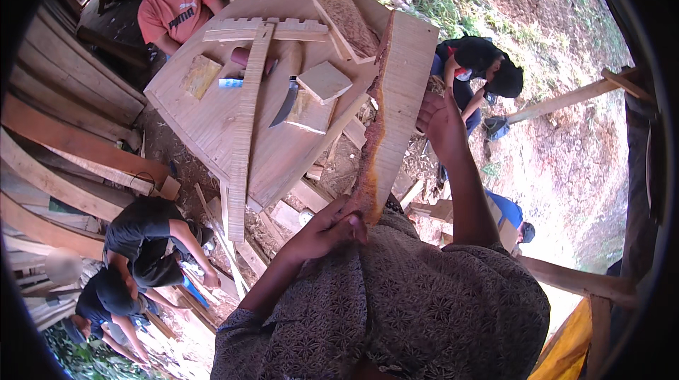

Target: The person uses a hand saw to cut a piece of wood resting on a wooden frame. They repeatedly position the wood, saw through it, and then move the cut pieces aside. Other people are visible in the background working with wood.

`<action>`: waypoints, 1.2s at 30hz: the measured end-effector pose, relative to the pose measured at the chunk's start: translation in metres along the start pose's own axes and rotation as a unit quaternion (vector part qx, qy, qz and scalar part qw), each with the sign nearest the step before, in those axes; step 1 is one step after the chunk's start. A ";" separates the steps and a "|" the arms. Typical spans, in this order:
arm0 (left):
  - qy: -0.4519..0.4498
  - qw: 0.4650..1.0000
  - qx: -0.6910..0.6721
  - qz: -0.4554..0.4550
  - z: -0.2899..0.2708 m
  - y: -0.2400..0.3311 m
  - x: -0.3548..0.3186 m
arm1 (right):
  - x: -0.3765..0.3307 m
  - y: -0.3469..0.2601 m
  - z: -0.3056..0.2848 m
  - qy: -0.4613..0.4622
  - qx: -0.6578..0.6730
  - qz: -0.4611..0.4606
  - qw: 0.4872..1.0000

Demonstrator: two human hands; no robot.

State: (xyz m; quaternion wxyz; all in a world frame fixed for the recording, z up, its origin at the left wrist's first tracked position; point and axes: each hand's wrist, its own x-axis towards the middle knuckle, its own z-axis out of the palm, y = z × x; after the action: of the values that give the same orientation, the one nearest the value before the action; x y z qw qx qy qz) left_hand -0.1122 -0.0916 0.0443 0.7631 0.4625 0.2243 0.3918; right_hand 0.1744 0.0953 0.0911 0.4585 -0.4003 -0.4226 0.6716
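A long wooden board (399,90) with one rough, bark-brown edge slants up in front of my body, its far end beside the worktable. My left hand (327,230) is closed around its near end, fingers curled at the rough edge. Higher up, my right hand (436,117) holds the straight right edge; some of its fingers are partly hidden. On the wooden worktable (191,108) left of the board lie a knife (286,102) with a curved dark blade, a long thin wood strip (247,125), a notched strip (283,30) and a small square block (324,82).
A bark-faced wood piece (346,23) lies at the table's far side. Offcuts (290,216) litter the ground below. A person in an orange shirt (177,9) is behind the table; other people work at left and right. Long planks (64,139) are stacked at left.
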 end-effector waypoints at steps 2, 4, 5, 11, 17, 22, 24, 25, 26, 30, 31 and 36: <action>-0.020 0.999 0.041 -0.029 -0.002 -0.002 0.006 | -0.033 0.005 0.015 -0.033 0.063 -0.010 0.997; -0.047 0.995 0.070 -0.048 -0.005 -0.002 0.017 | -0.053 0.009 0.036 0.022 0.071 -0.051 0.996; -0.056 0.994 0.077 -0.055 -0.005 -0.001 0.022 | -0.060 0.012 0.039 0.046 0.073 -0.049 0.995; -0.087 0.968 0.217 -0.091 0.009 -0.012 0.060 | -0.083 0.041 0.024 0.149 0.115 -0.087 0.978; -0.082 0.814 0.566 -0.099 0.019 0.047 0.095 | -0.149 0.061 -0.014 0.251 0.146 -0.120 0.949; 0.050 0.698 0.704 0.121 -0.002 0.093 0.168 | -0.241 0.065 -0.044 0.344 0.197 -0.116 0.911; 0.081 0.624 0.762 0.153 -0.031 0.102 0.227 | -0.276 0.077 -0.053 0.378 0.290 -0.126 0.870; 0.129 0.594 0.786 0.110 -0.042 0.110 0.256 | -0.298 0.082 -0.059 0.389 0.297 -0.098 0.866; 0.161 0.574 0.802 0.043 -0.050 0.116 0.286 | -0.325 0.091 -0.071 0.349 0.284 -0.105 0.887; 0.219 0.505 0.825 -0.129 -0.101 0.096 0.375 | -0.390 0.090 -0.057 0.474 0.123 -0.123 0.863; 0.236 0.486 0.826 -0.162 -0.112 0.080 0.386 | -0.405 0.083 -0.045 0.510 0.094 -0.118 0.847; 0.235 0.564 0.785 -0.106 -0.195 0.062 0.422 | -0.469 0.089 0.003 0.554 0.082 -0.167 0.812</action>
State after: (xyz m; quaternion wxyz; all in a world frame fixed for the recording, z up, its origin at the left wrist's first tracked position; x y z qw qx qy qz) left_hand -0.0241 0.3678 0.0158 0.0559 0.7439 0.6620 0.0725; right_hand 0.2681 -0.3724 0.0795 0.7511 -0.5884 -0.1005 0.2820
